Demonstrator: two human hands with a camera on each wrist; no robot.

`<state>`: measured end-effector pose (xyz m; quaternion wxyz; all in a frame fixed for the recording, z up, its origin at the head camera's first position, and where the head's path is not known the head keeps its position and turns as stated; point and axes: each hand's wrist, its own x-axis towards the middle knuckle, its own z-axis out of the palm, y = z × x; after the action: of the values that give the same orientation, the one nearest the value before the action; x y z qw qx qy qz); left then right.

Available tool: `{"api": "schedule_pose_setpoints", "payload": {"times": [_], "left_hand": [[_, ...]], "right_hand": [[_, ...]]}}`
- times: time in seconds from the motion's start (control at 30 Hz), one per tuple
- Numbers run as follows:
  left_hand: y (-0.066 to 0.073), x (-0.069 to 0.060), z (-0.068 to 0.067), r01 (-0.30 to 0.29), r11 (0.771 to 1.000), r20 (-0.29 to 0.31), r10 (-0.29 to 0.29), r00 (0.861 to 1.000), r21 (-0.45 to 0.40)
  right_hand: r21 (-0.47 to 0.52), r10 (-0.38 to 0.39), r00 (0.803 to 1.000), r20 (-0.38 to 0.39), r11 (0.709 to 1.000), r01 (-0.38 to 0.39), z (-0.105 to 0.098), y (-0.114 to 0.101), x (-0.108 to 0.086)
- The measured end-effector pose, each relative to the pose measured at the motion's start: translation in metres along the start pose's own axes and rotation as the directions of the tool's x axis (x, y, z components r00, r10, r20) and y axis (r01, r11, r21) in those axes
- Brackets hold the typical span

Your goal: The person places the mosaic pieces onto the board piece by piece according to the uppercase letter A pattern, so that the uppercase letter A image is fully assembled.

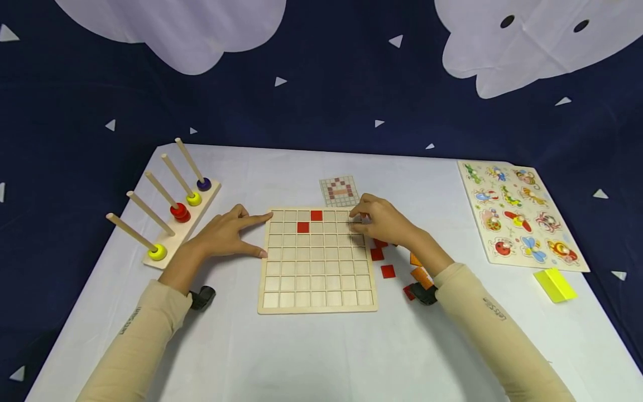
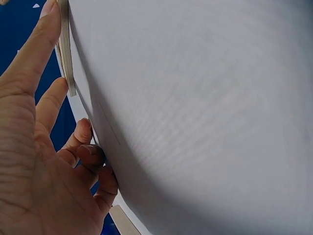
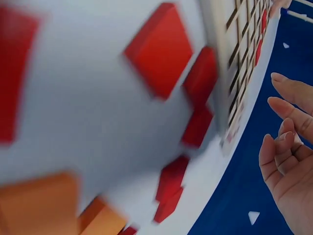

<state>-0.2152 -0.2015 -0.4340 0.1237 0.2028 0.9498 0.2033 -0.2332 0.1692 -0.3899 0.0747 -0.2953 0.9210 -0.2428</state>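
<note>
A wooden grid board (image 1: 318,312) lies flat on the table, with a red square tile (image 1: 316,215) in its top row and another red tile (image 1: 303,227) one row lower, to the left. My left hand (image 1: 223,234) touches the board's left edge with spread thumb and index finger; in the left wrist view the other fingers of that hand (image 2: 44,147) are bent. Over the board's upper right corner is my right hand (image 1: 379,220), its fingers loosely bent. Seen in the right wrist view, the right hand (image 3: 296,156) has no tile visible between its fingers.
Loose red tiles (image 1: 388,272) and orange tiles (image 1: 422,276) lie right of the board, partly under the right forearm. A pattern card (image 1: 339,191) lies behind it. A peg stand (image 1: 188,226) with rings is at left; an insect puzzle (image 1: 522,215) and yellow block (image 1: 555,285) are at right.
</note>
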Motion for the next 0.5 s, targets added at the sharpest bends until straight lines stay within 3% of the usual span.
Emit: {"api": "schedule_pose_setpoints", "payload": {"times": [0.5], "left_hand": [[-0.001,0.001,0.001,0.013,1.000,0.008,-0.013,1.000,-0.007]], "right_hand": [[-0.003,0.123,0.991,-0.060,0.992,-0.124,-0.019,0.049,-0.045]]}}
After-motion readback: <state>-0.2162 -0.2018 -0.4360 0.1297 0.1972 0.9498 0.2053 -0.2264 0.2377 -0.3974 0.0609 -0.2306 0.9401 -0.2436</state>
